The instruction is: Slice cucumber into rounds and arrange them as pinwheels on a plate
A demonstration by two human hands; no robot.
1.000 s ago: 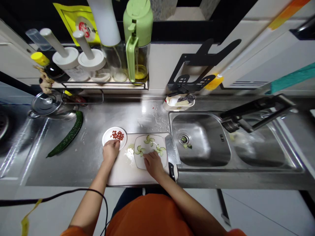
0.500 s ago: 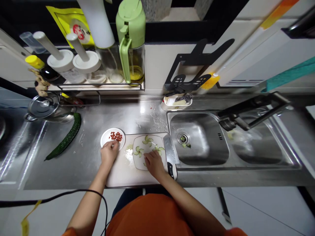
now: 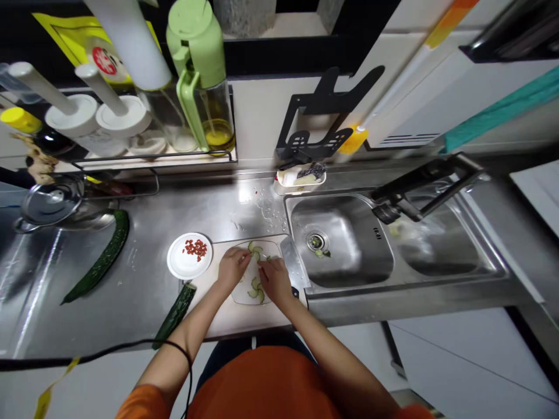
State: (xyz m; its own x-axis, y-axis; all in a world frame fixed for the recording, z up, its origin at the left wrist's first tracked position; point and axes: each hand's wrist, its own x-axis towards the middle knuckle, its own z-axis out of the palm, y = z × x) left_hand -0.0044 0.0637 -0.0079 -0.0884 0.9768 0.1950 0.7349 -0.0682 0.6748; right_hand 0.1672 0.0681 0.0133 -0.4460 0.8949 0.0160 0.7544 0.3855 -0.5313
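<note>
My left hand (image 3: 233,269) is over the left side of a squarish clear-looking plate (image 3: 239,294), its fingertips pinched together beside a fan of pale green cucumber slices (image 3: 255,250). Across from it, my right hand (image 3: 276,280) bends its fingers over the plate's right side, thumb and fingertips together. Whatever either pinch holds is too small to make out. Another swirl of cucumber slices (image 3: 256,290) lies nearer me; my hands hide other parts of the plate. To the left, a round white dish (image 3: 178,265) bears small red pieces (image 3: 195,249) resembling goji berries.
The plate rests on a pale cutting board (image 3: 220,326). A knife (image 3: 294,262) lies along its right edge, by the sink (image 3: 349,244) and black faucet (image 3: 419,192). A cut cucumber (image 3: 175,314) lies beside my left forearm; a whole cucumber (image 3: 100,262) is farther left. A black cable (image 3: 109,347) crosses in front.
My left hand has moved right from the dish of red pieces to the plate. The cut cucumber by my forearm has come into view. The camera view has shifted, and the plate appears turned or moved slightly.
</note>
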